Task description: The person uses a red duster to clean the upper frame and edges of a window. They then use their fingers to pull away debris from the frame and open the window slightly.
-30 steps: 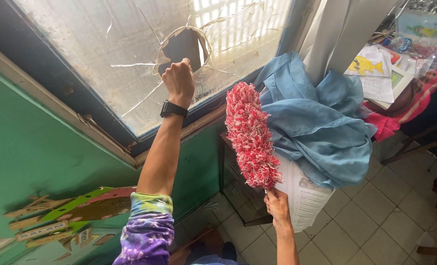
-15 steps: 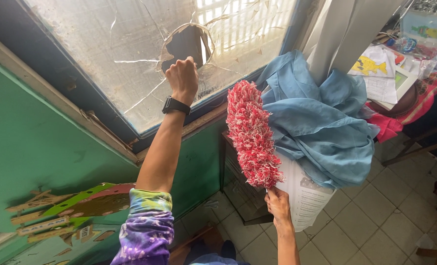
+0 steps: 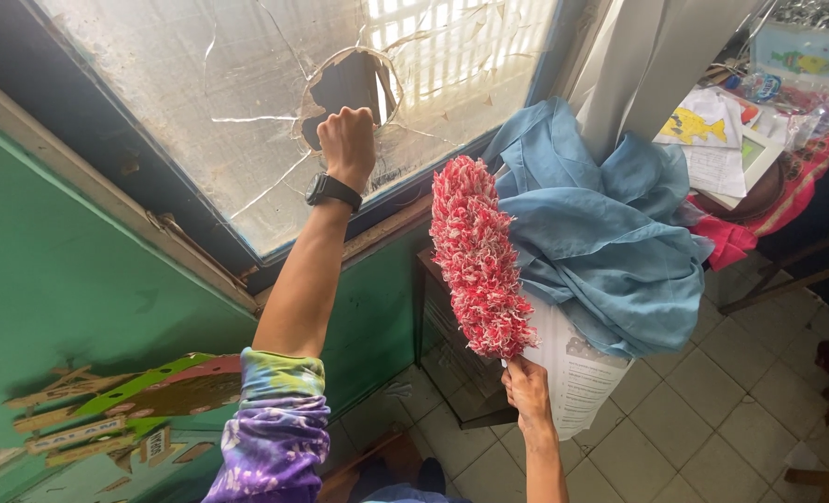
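My left hand (image 3: 346,142) closed in a fist against the cracked window pane (image 3: 246,112) just below its jagged hole (image 3: 347,86), my right hand (image 3: 526,391) gripping the red-and-white duster (image 3: 479,256) upright, blue cloth (image 3: 601,233) crowding its right, open tiled floor (image 3: 703,419) beyond.

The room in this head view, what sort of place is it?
Probably a classroom. Children's drawings, one a yellow fish, lie on a cluttered table, and cut-out decorations hang on the green wall. The left hand rests at a cracked window; the right hand holds a red duster.
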